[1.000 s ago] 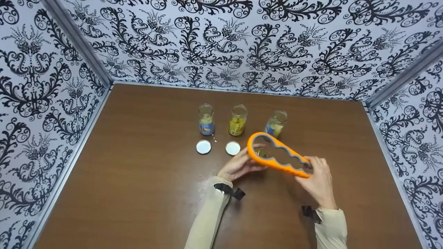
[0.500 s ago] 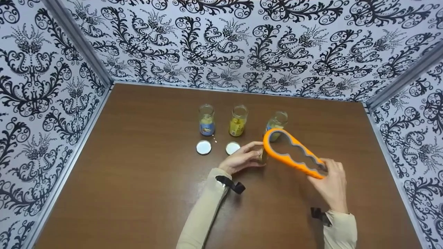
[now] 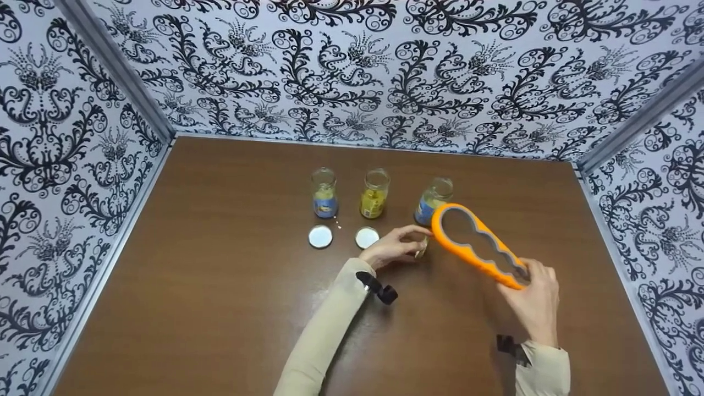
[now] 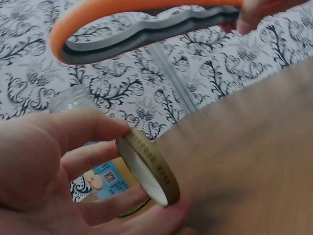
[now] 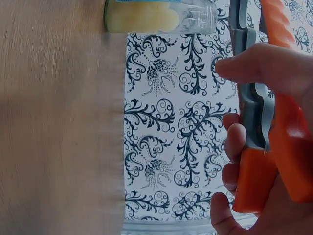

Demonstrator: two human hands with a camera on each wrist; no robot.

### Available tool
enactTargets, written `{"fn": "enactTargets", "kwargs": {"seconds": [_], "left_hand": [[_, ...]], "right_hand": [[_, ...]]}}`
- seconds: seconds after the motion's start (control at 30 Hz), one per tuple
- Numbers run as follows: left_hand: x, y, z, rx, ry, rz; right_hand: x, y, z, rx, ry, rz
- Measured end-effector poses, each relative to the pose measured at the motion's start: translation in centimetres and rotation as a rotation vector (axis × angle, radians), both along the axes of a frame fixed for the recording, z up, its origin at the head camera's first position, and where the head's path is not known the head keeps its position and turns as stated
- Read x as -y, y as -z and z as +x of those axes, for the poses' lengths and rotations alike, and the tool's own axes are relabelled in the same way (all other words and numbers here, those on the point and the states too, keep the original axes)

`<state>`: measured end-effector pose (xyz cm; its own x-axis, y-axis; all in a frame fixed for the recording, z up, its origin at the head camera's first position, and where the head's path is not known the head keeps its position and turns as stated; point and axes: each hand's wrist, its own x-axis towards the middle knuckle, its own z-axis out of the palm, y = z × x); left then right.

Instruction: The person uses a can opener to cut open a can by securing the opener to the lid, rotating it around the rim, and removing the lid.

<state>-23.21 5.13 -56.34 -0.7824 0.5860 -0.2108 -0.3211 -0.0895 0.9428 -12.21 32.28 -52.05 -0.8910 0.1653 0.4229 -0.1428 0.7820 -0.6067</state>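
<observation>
My left hand (image 3: 395,247) pinches a gold-rimmed jar lid (image 4: 149,169) between thumb and fingers, its white inner side showing in the left wrist view. In my right hand (image 3: 534,297) is an orange jar opener (image 3: 467,254) with a grey wavy inner edge, gripped by its narrow end and held above the table. Just behind the opener's wide loop stands an open glass jar (image 3: 434,201) with a blue label and pale contents. Two more open jars stand to its left: one with yellow contents (image 3: 374,193), one with a blue label (image 3: 324,193).
Two lids lie white side up in front of the jars: a left lid (image 3: 320,236) and a middle lid (image 3: 367,237). Small white crumbs (image 3: 337,223) lie between them and the jars. Patterned walls (image 3: 352,71) border the brown table (image 3: 231,286) at the back and sides.
My right hand has moved right with the jar opener, away from the left hand. The left hand has turned the lid up on edge and shifted slightly right.
</observation>
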Motion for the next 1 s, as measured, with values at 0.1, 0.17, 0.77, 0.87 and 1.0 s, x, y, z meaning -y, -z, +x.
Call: {"fn": "enactTargets", "kwargs": {"seconds": [0.1,0.17,0.77,0.87,1.0], "left_hand": [[-0.4,-0.2,-0.3,-0.074,0.000,-0.098],[-0.8,-0.4,-0.5,-0.143,0.006,-0.179],[-4.8,-3.0,-1.5,-0.697,0.118,-0.950],[-5.4,-3.2,-1.4,-0.684,0.122,-1.062],[-6.1,-3.1,-1.2,-0.699,0.121,-1.157]], "right_hand": [[-0.2,-0.1,0.3,-0.003,0.011,-0.009],[-0.4,-0.1,0.4,-0.003,0.020,-0.014],[-1.7,0.3,1.6,0.037,0.106,-0.017],[-1.8,0.3,1.7,0.036,0.109,-0.014],[-2.0,0.4,1.8,0.039,0.115,-0.016]]}}
